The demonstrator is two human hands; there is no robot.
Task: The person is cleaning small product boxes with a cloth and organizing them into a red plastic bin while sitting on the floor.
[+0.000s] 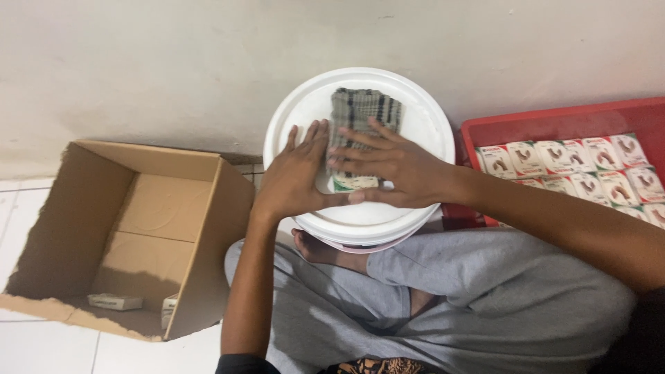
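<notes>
While my left hand (294,173) lies flat against the side of the stack of small packets (361,135) on the white bucket lid (422,125), my right hand (395,170) presses open-palmed on top; squaring them demands even pressure.

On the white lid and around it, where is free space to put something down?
The lid is bare along its rim; its middle is crowded by the stack under the left hand and right hand. The cardboard box is mostly bare, with two small packs at one end. The red tray is packed with packets.
</notes>
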